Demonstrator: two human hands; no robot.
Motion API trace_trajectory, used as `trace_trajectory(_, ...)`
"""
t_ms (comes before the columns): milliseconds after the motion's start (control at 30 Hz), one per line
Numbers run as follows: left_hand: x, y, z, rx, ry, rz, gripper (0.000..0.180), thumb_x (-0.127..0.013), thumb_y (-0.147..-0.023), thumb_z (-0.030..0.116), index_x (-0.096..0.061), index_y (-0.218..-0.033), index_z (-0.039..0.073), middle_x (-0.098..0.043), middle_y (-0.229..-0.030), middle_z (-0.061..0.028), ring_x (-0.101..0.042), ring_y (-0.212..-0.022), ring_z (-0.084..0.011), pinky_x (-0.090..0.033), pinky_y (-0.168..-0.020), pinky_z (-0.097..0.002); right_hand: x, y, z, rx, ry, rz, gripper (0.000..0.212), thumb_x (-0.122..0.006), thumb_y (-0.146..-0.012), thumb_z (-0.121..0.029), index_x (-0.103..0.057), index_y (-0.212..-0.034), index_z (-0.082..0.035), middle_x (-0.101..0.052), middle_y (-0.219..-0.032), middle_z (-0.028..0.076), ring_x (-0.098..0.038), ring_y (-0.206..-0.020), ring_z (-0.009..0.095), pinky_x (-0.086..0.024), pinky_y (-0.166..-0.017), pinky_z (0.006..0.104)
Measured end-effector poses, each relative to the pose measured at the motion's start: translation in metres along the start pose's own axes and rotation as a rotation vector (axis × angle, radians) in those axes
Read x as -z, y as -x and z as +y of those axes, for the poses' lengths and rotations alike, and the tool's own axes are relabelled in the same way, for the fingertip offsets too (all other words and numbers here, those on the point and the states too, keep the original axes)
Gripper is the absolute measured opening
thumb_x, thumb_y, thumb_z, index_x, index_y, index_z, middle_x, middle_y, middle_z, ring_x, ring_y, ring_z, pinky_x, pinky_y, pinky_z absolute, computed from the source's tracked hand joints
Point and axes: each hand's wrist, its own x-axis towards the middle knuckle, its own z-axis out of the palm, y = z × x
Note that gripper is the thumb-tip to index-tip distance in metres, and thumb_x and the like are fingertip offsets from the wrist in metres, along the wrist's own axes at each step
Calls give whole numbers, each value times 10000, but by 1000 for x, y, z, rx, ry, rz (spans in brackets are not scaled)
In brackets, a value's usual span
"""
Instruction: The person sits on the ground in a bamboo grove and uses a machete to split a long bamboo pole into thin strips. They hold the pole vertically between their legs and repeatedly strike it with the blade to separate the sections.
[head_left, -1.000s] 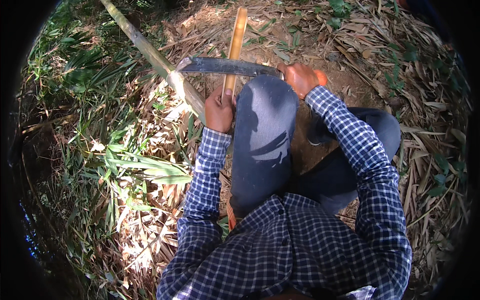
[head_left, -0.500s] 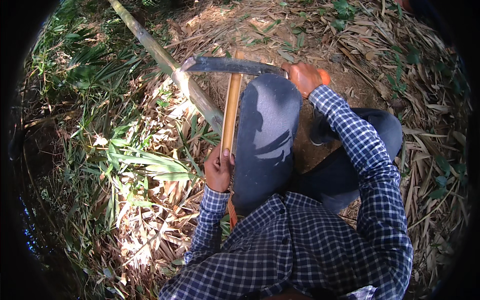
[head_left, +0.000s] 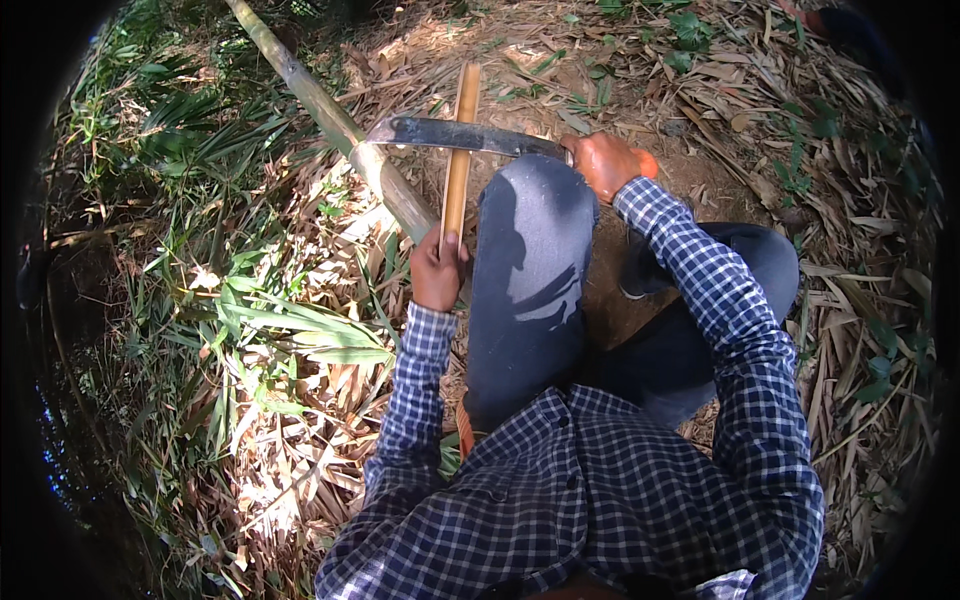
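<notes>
My left hand (head_left: 437,268) is closed round the near end of a split bamboo strip (head_left: 457,200), thumb on top. The strip points away from me, its pale hollow face upward, just left of my raised knee. In my right hand (head_left: 603,165) is a machete (head_left: 420,131), its orange handle end (head_left: 649,164) showing beyond my fist. The long dark blade reaches leftward past the knee and lies across the strip's upper part, its hooked tip close to a bamboo pole. Whether the edge bites into the strip I cannot tell.
A long green-brown bamboo pole (head_left: 315,100) slants from the far left down toward my left hand. My jeans-covered knee (head_left: 530,250) stands between my arms. Dry leaves (head_left: 310,450) and green blades (head_left: 320,330) cover the ground. Another person's hand and dark sleeve (head_left: 850,30) show at the far right.
My left hand has moved forward, away from me, pushing the bamboo strip farther past the machete blade. My right hand and the machete have stayed nearly in place.
</notes>
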Motion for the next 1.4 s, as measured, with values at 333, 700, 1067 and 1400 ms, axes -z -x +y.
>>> trace_trajectory(333,-33,-63,35,-209,-81,-63,220,-518,-1001,165,-641,-1002,-17,-562,-657,13,-461,-531,-56,-349,-475,-228,-15,-1,18,46,19,103,253,-640,-806,-276,-640,-931,-56,-643,-680,186,-659,-654,366,-507,-602,482)
trace_trajectory(700,-10,15,16,-56,5,-46,293,-515,-1014,208,-616,-1172,-16,-527,-652,36,-407,-498,-19,-292,-440,-193,-2,1,5,-8,18,13,208,-612,-825,-153,-663,-1001,-53,-680,-773,183,-684,-745,356,-530,-653,462)
trace_trajectory(1067,30,102,-30,128,20,27,321,-496,-1022,228,-594,-1204,-17,-534,-626,17,-416,-457,-36,-312,-411,-203,-4,4,5,-36,10,-2,224,-619,-819,-156,-661,-1020,-67,-687,-797,185,-687,-764,353,-535,-676,457)
trace_trajectory(1400,-34,-73,31,-138,-39,-24,227,-507,-1007,171,-636,-1048,-12,-574,-651,-3,-473,-505,-52,-373,-457,-232,-10,-3,13,35,-11,8,219,-608,-827,-178,-640,-999,-46,-652,-713,183,-666,-695,356,-521,-672,474)
